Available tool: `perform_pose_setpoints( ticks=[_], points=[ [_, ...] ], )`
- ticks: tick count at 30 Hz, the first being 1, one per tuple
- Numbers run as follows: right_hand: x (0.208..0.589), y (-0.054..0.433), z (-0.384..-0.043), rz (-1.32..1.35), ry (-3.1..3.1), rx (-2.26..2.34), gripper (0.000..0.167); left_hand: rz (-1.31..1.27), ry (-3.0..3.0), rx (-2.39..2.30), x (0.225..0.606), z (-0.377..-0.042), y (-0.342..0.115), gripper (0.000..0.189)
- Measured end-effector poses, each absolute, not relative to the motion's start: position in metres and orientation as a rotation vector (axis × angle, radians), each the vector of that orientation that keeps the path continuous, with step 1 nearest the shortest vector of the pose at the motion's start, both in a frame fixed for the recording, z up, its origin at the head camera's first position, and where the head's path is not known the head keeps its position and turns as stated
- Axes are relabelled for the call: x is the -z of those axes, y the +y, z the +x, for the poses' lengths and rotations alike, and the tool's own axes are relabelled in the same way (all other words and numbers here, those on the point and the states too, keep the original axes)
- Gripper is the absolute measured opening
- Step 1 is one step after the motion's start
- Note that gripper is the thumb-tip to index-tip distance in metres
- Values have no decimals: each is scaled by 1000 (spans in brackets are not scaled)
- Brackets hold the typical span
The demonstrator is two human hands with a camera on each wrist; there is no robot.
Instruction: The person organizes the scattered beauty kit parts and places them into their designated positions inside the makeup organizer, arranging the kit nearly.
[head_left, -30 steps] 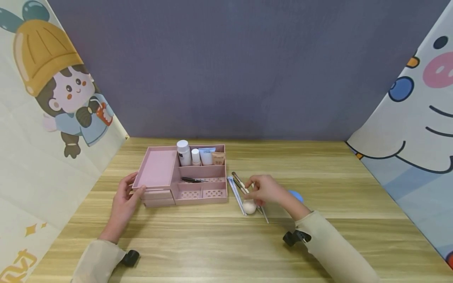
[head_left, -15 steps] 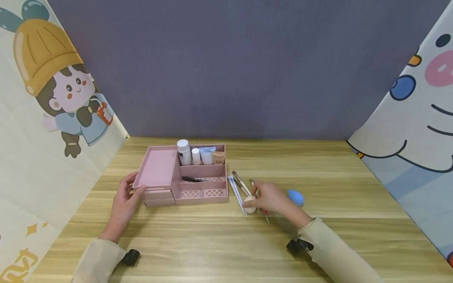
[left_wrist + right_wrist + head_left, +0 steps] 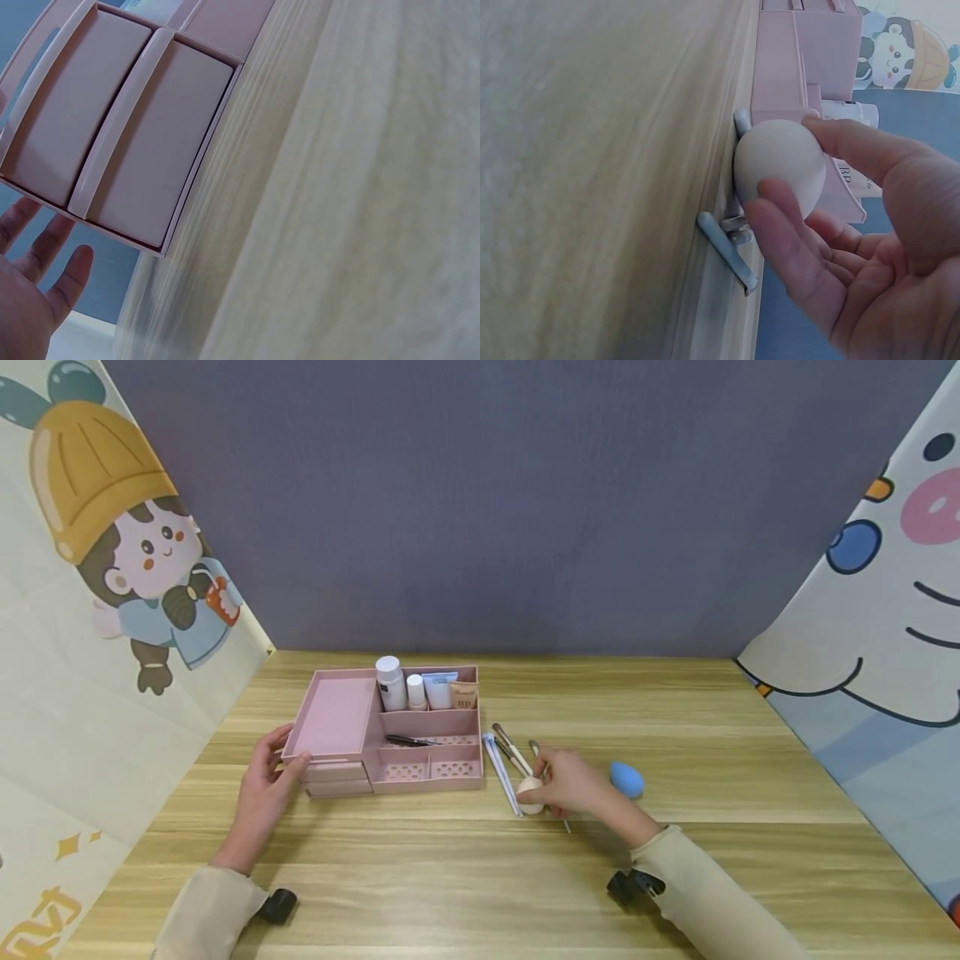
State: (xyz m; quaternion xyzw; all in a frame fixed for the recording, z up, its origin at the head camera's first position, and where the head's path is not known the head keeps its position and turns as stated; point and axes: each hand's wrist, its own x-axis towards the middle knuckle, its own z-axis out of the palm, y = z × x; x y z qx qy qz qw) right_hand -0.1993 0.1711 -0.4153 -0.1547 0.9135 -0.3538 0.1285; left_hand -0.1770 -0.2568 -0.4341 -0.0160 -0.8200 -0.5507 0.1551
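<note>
Head view: right of the organizer [image 3: 333, 714], the right hand [image 3: 570, 783] pinches a round sponge [image 3: 529, 796]; lifting low could drag the brushes [image 3: 501, 770] (they crowd it). Left wrist: the left hand [image 3: 26, 300], fingers loosely straight, is at the organizer's side. Right wrist: uneven pinching might let the sponge slip.

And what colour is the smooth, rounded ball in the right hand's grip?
Plain off-white; the rounded ball shows best in the right wrist view.
</note>
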Motion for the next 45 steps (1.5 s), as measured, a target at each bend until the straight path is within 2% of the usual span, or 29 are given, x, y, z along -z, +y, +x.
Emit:
perform_pose_setpoints(
  ticks=[11,24,45],
  points=[
    [409,177,-200,-576,2595,1168,23,-35,-2367,1576,434,-177,-258,56],
    [388,169,-202,-746,2681,1179,24,-37,-2345,1582,434,-176,-257,54],
    [378,130,-211,-924,2651,1226,32,-42,-2343,1576,436,-178,-257,53]
  ],
)
